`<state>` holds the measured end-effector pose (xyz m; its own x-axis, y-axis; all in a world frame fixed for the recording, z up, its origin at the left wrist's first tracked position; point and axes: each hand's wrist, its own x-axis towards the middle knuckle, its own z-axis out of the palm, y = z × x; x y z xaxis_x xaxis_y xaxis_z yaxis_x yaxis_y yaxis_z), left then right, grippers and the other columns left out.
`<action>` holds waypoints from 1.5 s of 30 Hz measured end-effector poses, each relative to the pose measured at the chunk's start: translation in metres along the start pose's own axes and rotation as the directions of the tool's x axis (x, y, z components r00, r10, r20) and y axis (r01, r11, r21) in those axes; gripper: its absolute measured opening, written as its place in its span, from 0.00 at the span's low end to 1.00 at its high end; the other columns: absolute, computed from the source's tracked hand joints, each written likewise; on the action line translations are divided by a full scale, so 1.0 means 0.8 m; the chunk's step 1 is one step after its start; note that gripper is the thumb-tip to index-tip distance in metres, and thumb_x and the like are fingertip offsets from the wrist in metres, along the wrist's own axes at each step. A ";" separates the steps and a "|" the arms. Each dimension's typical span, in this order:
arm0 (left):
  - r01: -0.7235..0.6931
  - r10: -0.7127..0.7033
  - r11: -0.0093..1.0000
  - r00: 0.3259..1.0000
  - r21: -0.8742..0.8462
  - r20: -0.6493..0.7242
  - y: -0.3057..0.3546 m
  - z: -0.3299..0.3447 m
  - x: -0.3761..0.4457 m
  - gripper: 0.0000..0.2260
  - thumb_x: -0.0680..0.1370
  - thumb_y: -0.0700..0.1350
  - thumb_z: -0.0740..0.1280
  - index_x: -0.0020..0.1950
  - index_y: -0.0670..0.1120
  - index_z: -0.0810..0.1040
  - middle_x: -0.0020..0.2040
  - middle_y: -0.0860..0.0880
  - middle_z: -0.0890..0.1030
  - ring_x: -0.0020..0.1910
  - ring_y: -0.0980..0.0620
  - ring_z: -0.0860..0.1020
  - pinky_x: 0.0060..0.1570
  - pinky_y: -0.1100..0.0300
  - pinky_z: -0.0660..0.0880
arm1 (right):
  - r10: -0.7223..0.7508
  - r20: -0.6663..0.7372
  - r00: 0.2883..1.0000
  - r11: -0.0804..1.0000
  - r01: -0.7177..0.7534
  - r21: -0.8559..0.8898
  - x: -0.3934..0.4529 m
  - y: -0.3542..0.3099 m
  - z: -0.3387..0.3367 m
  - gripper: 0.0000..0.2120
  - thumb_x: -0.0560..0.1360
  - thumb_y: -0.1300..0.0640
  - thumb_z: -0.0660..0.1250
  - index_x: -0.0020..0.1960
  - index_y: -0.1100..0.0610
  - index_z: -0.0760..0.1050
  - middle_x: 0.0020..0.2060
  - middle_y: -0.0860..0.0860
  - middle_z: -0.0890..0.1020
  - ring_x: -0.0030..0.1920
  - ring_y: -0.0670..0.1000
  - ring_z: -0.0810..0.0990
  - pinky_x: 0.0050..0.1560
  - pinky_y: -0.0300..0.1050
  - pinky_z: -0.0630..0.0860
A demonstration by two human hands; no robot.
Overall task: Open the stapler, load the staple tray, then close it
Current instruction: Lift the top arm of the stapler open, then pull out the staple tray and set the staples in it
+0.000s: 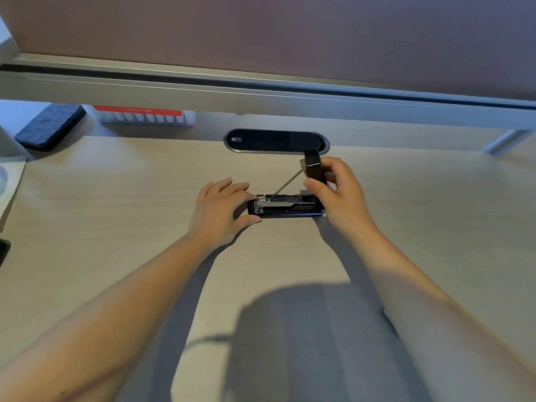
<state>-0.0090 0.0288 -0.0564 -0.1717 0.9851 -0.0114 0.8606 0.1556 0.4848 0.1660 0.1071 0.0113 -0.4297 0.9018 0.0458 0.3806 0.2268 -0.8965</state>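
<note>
A black stapler point(285, 206) lies flat on the light wooden desk point(116, 204), its base running left to right. Its black top cover point(313, 166) is swung up and back at the right end. A thin spring rod point(285, 185) stretches from the cover down to the exposed metal staple tray point(275, 201). My left hand point(222, 210) pinches the stapler's left end between thumb and fingers. My right hand point(338, 192) grips the raised cover and hides the hinge end. I cannot tell whether staples lie in the tray.
A dark oval cable port point(275, 140) is set into the desk just behind the stapler. A grey felt pad point(50, 126) and a white box with a red label point(143, 114) lie at the back left. A metal rail and a partition close off the rear.
</note>
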 end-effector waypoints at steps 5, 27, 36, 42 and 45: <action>-0.001 0.001 1.000 1.000 0.011 -0.007 0.001 0.000 -0.001 0.20 0.71 0.54 0.65 0.60 0.48 0.73 0.70 0.48 0.70 0.72 0.44 0.59 0.71 0.44 0.55 | 0.018 -0.200 0.980 0.999 -0.012 0.034 -0.009 0.007 -0.007 0.13 0.74 0.63 0.60 0.59 0.62 0.68 0.50 0.52 0.72 0.48 0.47 0.71 0.38 0.16 0.65; 0.030 -0.027 0.999 0.995 0.035 -0.096 0.048 0.021 -0.039 0.17 0.70 0.49 0.67 0.54 0.42 0.76 0.61 0.40 0.77 0.63 0.40 0.71 0.63 0.45 0.66 | 0.246 -0.241 0.939 0.963 -0.264 -0.045 -0.075 0.088 -0.087 0.38 0.69 0.55 0.69 0.70 0.59 0.50 0.69 0.59 0.63 0.69 0.57 0.64 0.62 0.42 0.67; 0.036 -0.033 0.999 0.984 0.015 -0.176 0.081 0.050 -0.074 0.13 0.71 0.49 0.67 0.52 0.44 0.76 0.50 0.40 0.80 0.50 0.40 0.75 0.47 0.48 0.72 | -0.009 0.014 1.000 0.777 0.016 -0.629 -0.184 0.128 -0.105 0.25 0.64 0.41 0.69 0.49 0.59 0.71 0.50 0.57 0.76 0.54 0.58 0.72 0.46 0.45 0.64; 0.068 -0.092 0.989 0.977 -0.128 -0.193 0.088 0.065 -0.098 0.16 0.70 0.49 0.68 0.54 0.44 0.74 0.57 0.39 0.78 0.56 0.39 0.73 0.59 0.43 0.71 | -0.131 -0.094 0.987 0.815 0.053 -0.576 -0.216 0.133 -0.096 0.18 0.70 0.49 0.67 0.51 0.62 0.73 0.53 0.58 0.77 0.53 0.57 0.74 0.53 0.51 0.72; 0.076 -0.105 0.986 0.974 -0.148 -0.200 0.097 0.067 -0.109 0.17 0.70 0.49 0.68 0.56 0.43 0.74 0.60 0.38 0.76 0.58 0.38 0.72 0.61 0.43 0.69 | -0.169 -0.129 0.977 0.815 0.065 -0.576 -0.222 0.132 -0.091 0.12 0.72 0.52 0.64 0.48 0.61 0.75 0.51 0.58 0.78 0.50 0.56 0.75 0.50 0.50 0.72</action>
<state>0.0983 -0.0414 -0.0643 -0.3536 0.9285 0.1134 0.7645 0.2170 0.6070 0.3424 -0.0023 -0.0596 -0.3787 0.8903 0.2527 0.7536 0.4552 -0.4741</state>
